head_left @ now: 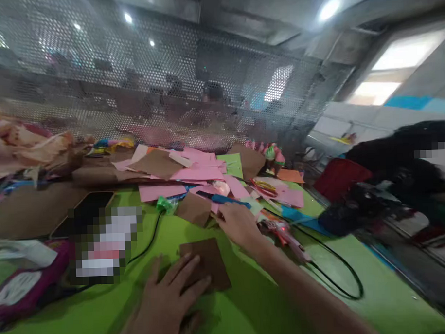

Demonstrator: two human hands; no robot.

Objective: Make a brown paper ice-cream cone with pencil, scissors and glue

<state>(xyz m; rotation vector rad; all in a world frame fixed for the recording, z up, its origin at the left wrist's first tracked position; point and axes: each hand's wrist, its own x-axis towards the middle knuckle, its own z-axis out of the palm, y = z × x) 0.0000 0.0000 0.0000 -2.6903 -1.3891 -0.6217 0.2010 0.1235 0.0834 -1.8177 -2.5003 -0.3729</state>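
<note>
My left hand [168, 295] lies flat with fingers spread on a brown paper square [211, 262] resting on the green table cover [256, 302]. My right hand [237, 222] reaches forward into a pile of coloured paper sheets [197, 175]. Its fingers curl over the pile near a blue strip [229, 200] and another brown piece [194, 208]; what they grip, if anything, is hidden. A glue gun [287, 238] lies just right of that hand.
A black cable [335, 265] loops across the right side of the green cover. A phone [83, 208] and brown card sheets lie at the left. A perforated metal screen [150, 86] stands behind the table. Another person in dark clothes [397, 165] sits at the right.
</note>
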